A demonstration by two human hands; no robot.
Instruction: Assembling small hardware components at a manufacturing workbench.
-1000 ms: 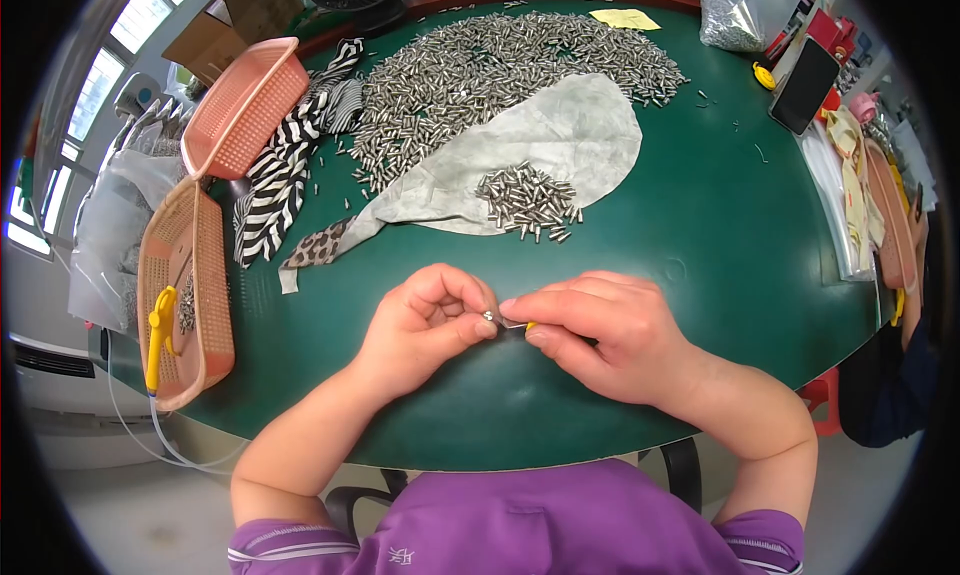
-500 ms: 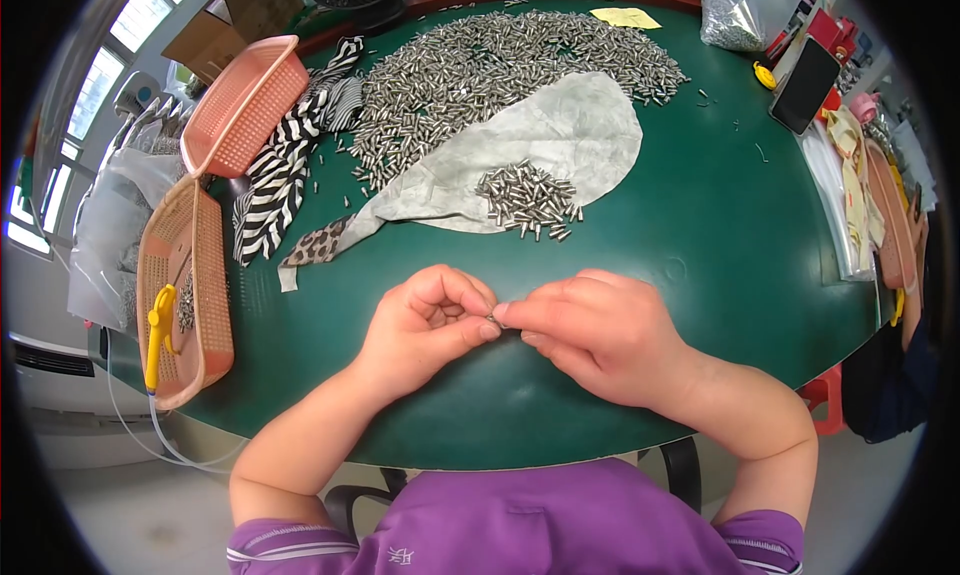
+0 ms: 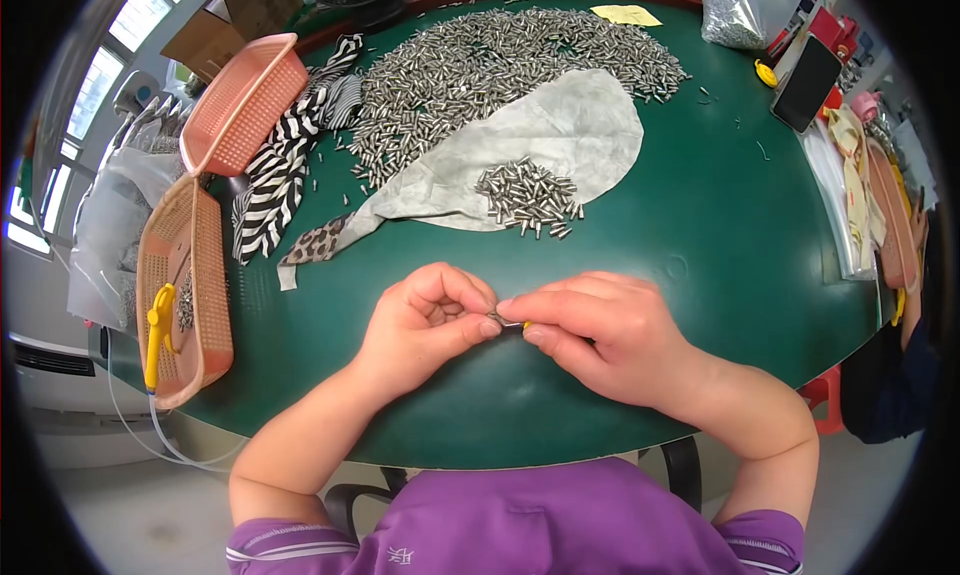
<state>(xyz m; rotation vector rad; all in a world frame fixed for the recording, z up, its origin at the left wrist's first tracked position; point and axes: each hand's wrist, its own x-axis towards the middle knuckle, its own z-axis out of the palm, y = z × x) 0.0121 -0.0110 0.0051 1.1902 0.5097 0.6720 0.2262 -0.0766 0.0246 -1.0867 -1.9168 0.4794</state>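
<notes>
My left hand pinches a small metal piece between thumb and forefinger, mostly covered by the fingertips. From the other side my right hand grips a thin metal rod with a yellow part, its tip meeting the piece. Most of that rod is hidden in the fingers, so its kind is unclear. Beyond my hands, a small heap of silvery metal cylinders lies on the near edge of a grey-white cloth. Behind the cloth spreads a large pile of similar cylinders.
Two pink plastic baskets stand at the left, one with a yellow tool on a hose. Zebra-striped fabric lies beside them. At right are a black phone and plastic bags. The table is green.
The fingers of my right hand have opened slightly, baring the thin rod and its yellow part. My left hand keeps its pinch in nearly the same place.
</notes>
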